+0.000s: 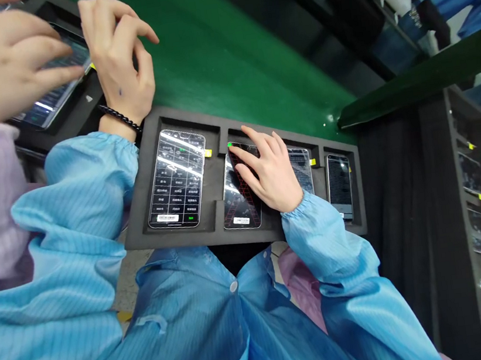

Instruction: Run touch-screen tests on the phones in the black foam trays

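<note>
My right hand [271,171] is over a smartphone [237,204] in the black foam tray [248,237]. Its fingers are spread, and one fingertip is at a small green square near the top of the screen, where red grid lines show. Left of it in the tray lies another phone [176,179] showing a grid of labelled buttons. My left hand [119,51], with a black bead bracelet [119,118] at the wrist, is raised beyond the tray's left end. Its fingers are loosely bent and apart, and I see nothing in them.
Two more phones, one partly behind my hand [302,169] and one at the right end [339,184], share the tray. At upper left a co-worker's hand [7,63] hovers over another phone [50,101]. A green surface [216,59] lies beyond; a tray of devices [465,221] stands right.
</note>
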Demonstrator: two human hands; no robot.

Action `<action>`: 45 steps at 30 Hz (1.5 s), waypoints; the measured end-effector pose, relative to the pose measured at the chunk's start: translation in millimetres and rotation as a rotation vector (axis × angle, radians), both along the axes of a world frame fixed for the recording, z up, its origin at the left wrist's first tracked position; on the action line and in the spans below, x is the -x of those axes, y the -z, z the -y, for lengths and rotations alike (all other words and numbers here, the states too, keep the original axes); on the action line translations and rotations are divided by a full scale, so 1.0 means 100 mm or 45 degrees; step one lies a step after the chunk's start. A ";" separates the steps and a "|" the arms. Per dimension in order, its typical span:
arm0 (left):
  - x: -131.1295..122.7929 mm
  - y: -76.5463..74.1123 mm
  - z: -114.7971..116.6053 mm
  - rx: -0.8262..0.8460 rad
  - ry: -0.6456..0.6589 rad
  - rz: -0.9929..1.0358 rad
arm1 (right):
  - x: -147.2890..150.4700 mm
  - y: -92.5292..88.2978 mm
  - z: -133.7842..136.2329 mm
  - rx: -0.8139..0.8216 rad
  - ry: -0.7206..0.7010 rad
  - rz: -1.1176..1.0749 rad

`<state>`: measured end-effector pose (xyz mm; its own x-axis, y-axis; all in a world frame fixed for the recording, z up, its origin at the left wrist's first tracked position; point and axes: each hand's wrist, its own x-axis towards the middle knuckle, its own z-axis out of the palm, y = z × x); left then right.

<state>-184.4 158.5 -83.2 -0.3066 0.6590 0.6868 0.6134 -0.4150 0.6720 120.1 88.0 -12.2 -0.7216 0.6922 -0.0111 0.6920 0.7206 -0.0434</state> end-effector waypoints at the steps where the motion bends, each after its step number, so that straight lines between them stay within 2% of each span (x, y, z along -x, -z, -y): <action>1: 0.01 -0.01 0.01 -0.001 -0.036 -0.099 | -0.01 0.00 0.02 -0.001 0.003 0.003; 4: 0.03 -0.01 0.03 -0.019 -0.117 -0.317 | -0.04 -0.01 0.08 -0.009 0.006 -0.004; 8: 0.06 0.02 0.03 -0.006 -0.111 -0.362 | -0.10 -0.02 0.16 -0.011 -0.005 -0.016; 13: 0.11 0.07 -0.01 -0.006 -0.231 -0.488 | -0.16 -0.02 0.28 -0.039 -0.013 -0.036; 20: 0.10 0.04 0.00 0.000 -0.293 -0.584 | -0.23 -0.03 0.45 -0.051 0.009 -0.027; 25: 0.14 0.09 -0.04 -0.054 -0.412 -0.687 | -0.29 -0.04 0.57 -0.040 0.031 -0.025; 31: 0.13 0.06 0.00 0.088 -0.260 -0.622 | -0.36 -0.05 0.69 -0.033 0.048 -0.035; 37: 0.12 0.04 0.02 0.107 -0.266 -0.628 | -0.44 -0.07 0.85 -0.072 0.040 -0.060; 42: 0.12 0.02 0.02 0.251 -0.205 -0.541 | -0.53 -0.08 0.99 -0.047 0.044 -0.069; 45: 0.11 0.00 0.01 0.357 -0.277 -0.593 | -0.57 -0.10 1.06 -0.044 0.037 -0.067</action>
<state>-195.8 157.7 -83.0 -0.1630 0.7906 0.5903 0.9215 -0.0917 0.3773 177.3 -17.6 -2.6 -0.7002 0.7121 0.0511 0.7100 0.7020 -0.0557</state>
